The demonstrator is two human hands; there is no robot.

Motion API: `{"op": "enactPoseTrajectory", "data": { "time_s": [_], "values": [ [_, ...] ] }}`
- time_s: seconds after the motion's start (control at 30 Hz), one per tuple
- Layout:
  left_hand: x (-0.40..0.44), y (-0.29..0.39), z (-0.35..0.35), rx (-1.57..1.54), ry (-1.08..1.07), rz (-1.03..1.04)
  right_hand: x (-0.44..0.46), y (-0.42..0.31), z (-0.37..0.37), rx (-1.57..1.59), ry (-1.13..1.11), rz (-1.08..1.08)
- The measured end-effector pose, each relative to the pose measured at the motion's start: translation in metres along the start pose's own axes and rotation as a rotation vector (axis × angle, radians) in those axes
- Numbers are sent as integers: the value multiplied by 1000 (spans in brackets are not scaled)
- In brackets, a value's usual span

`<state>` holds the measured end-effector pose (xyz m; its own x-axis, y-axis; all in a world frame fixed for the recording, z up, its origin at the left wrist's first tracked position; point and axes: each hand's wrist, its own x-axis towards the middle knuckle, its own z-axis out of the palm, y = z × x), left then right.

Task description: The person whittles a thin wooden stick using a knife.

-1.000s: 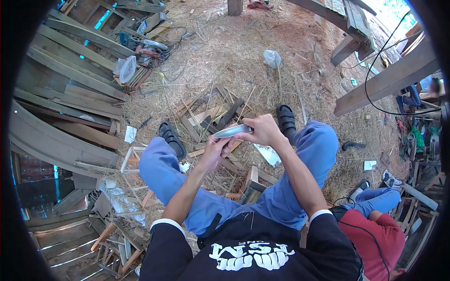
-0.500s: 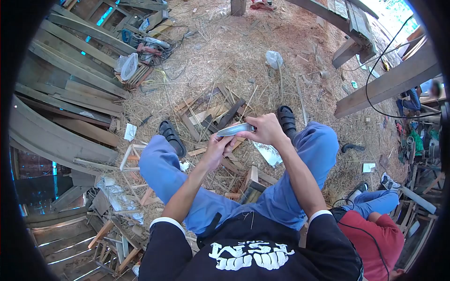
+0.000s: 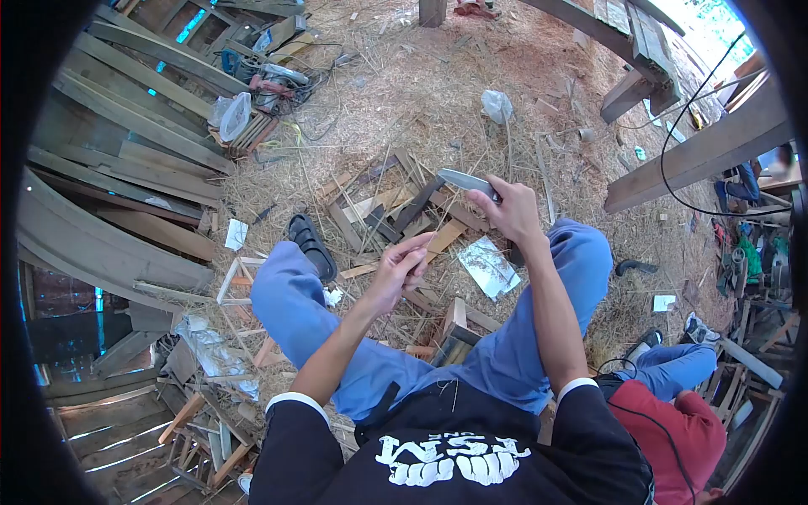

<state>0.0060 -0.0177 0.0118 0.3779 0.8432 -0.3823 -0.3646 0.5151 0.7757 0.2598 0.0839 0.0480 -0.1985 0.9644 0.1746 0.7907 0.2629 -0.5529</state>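
My right hand [image 3: 514, 212] is wrapped round the handle of a knife [image 3: 465, 181], its broad grey blade pointing left and slightly up. Lower and to the left, my left hand [image 3: 399, 271] is closed in a pinch on what looks like a thin strip [image 3: 433, 237], hard to separate from the straw behind it. Blade and left fingers are apart. Below both hands, between my knees, lie loose wood offcuts [image 3: 412, 206] and a shiny sheet [image 3: 488, 268].
Planks [image 3: 143, 93] are stacked on the left, with a power saw [image 3: 273, 88] near a plastic bag [image 3: 235, 116]. A heavy beam [image 3: 699, 151] and a black cable [image 3: 665, 177] are at the right. Close by on my right sits a person in a red shirt [image 3: 665, 429].
The knife has swung away from my left hand, up and to the right, with my right hand. My left hand stays nearly in place, its fingers now pinched clear of the blade.
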Motion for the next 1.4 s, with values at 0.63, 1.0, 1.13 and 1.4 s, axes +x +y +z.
{"op": "enactPoseTrajectory", "data": {
  "time_s": [0.63, 1.0, 1.13, 1.4],
  "values": [
    [26, -8, -5, 40, 92, 149, -21, -25, 51, 51, -229, -268],
    [19, -1, -3, 56, 91, 60, -24, -28, 53, 77, -232, -310],
    [18, -2, -1, 65, 112, 85, -25, -29, 52, 58, -238, -312],
    [17, -7, 3, 182, 179, 159, -22, -27, 45, 24, -246, -315]
  ]
}}
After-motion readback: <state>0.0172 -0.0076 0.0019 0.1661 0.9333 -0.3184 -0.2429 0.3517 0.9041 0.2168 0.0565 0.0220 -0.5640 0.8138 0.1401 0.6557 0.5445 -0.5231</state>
